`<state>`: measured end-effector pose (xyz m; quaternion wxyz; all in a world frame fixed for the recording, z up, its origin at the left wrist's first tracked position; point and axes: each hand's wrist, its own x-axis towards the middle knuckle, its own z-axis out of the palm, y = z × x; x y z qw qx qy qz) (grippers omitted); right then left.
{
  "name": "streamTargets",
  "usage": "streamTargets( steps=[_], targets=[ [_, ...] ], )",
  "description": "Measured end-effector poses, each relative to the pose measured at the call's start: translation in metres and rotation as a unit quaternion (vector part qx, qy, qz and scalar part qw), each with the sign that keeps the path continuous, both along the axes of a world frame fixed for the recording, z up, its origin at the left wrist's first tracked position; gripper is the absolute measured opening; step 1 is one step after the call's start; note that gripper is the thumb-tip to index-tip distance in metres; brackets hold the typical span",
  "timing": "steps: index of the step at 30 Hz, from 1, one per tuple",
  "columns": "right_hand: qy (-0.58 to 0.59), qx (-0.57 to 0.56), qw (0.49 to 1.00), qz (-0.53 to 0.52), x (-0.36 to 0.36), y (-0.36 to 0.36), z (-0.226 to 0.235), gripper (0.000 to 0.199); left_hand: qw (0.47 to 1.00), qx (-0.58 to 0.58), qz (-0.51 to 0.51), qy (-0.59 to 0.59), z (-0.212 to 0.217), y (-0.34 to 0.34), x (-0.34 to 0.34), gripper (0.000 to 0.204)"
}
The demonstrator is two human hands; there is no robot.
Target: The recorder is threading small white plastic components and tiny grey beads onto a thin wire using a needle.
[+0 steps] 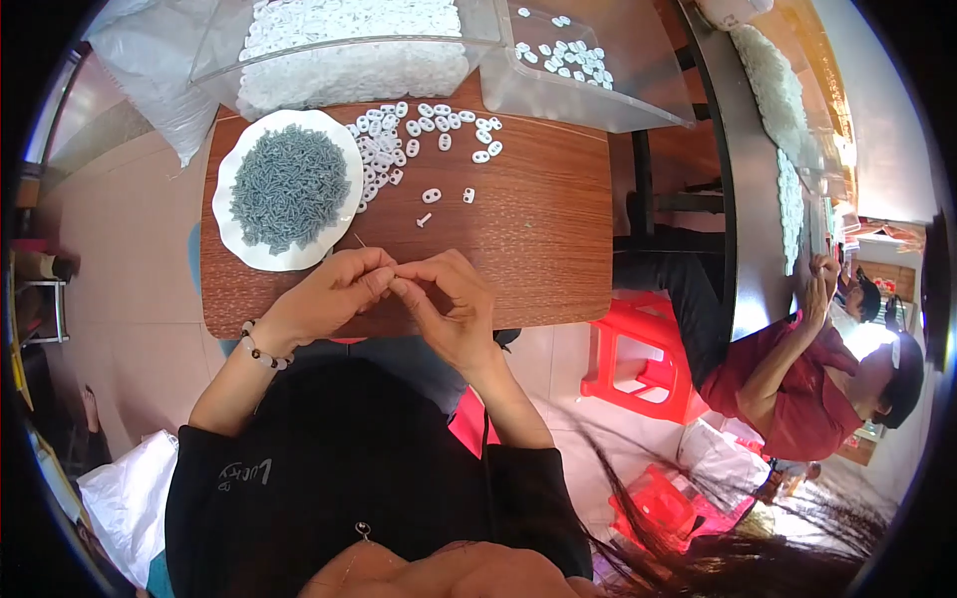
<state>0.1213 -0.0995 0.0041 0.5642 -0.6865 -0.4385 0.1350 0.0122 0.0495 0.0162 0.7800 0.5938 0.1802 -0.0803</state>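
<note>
Over the front part of the brown wood-grain table (538, 249), my left hand (334, 297) and my right hand (451, 304) meet with thumbs and fingertips pinched together. Whatever small thing lies between the fingertips is hidden. A thin needle-like tip (361, 240) shows just past my left fingers; I cannot tell if it is held. Left of the hands stands a white scalloped plate (229, 214) heaped with small grey-blue screw-like pieces (289, 184). Beyond my fingers lie a pale screw-like piece (424, 220), a white two-hole oval piece (432, 195) and a squarer two-hole piece (469, 195).
More white two-hole pieces (379, 149) spread beside the plate. At the table's far side are a clear bin (349, 55) full of white pieces and another clear bin (598, 105) holding fewer. A red stool (638, 369) and a co-worker (797, 389) at another table are on the right.
</note>
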Motion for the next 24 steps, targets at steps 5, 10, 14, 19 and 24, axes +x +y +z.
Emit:
streamTargets(
  steps=[5,10,14,19,24],
  targets=[
    [-0.018,0.029,0.999,-0.018,-0.006,0.005,-0.002,0.016,0.991,-0.118,0.053,0.018,-0.004,-0.004,-0.007,0.025],
    [-0.065,0.045,0.996,-0.029,-0.007,0.005,-0.001,0.017,0.978,-0.165,0.125,0.033,-0.001,-0.010,-0.013,0.027],
    [-0.144,0.056,0.988,-0.030,-0.008,0.005,-0.002,0.023,0.978,-0.141,0.146,0.051,-0.004,-0.008,-0.016,0.024],
    [-0.192,0.050,0.980,-0.003,-0.006,0.003,-0.003,0.026,0.977,-0.148,0.139,0.069,-0.009,-0.001,-0.021,0.023],
    [-0.156,0.047,0.986,0.043,-0.007,0.004,-0.002,0.027,0.979,-0.110,0.160,0.067,-0.004,-0.005,-0.026,0.019]
  ],
)
